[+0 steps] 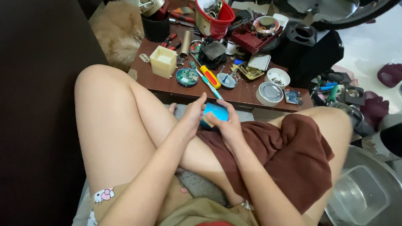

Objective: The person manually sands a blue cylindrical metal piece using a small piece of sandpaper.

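The person is sitting cross-legged, gripping a small blue rounded object point(216, 113) over the lap, just in front of the low brown table point(167, 86). The left hand point(193, 115) is wrapping its fingers around the object's left side; the right hand point(226, 125) is clasping the other side, thumb pressing on top. Judgement: a firm two-handed hold works best here, keeping the object above the brown cloth point(289, 155) (small parts would land there, not on the floor).

Containers: the red bucket point(215, 19) is holding metal parts; the white bowl point(278, 77) is holding tiny bits, likely screws; the cream square box point(163, 61) contents cannot be seen; the clear plastic tub point(360, 194) is looking empty.
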